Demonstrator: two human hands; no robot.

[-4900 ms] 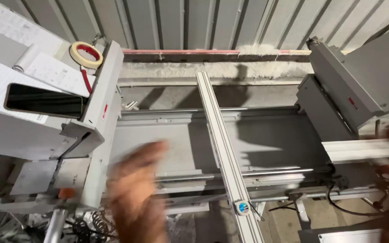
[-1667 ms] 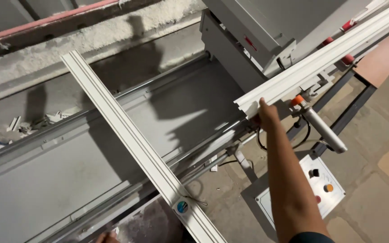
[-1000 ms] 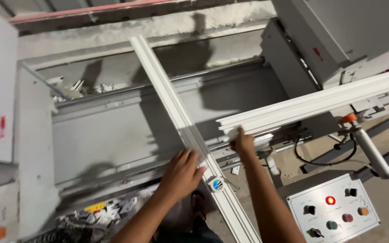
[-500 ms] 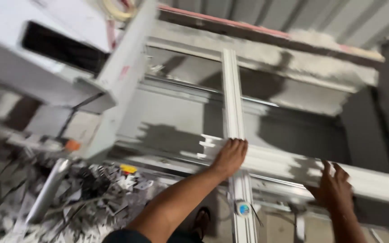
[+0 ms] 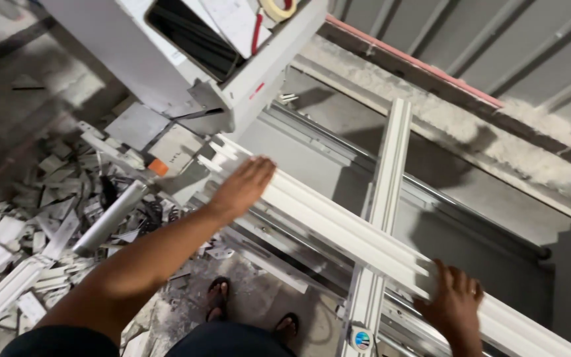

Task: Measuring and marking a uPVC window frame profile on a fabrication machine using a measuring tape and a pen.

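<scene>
Hands apart | left hand (image 5: 242, 186) and right hand (image 5: 454, 305) flat on white plastic profile (image 5: 338, 233) | steadying it across saw machine bed (image 5: 312, 155), under grey saw head (image 5: 186, 59)

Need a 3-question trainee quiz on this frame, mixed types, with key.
1. True or false: both hands rest on the long white profile.
2. Which hand is nearer the machine head? A. left hand B. right hand
3. Fill in: white offcuts lie scattered on the ____ at the left.

Key: 1 true; 2 A; 3 floor.
</scene>
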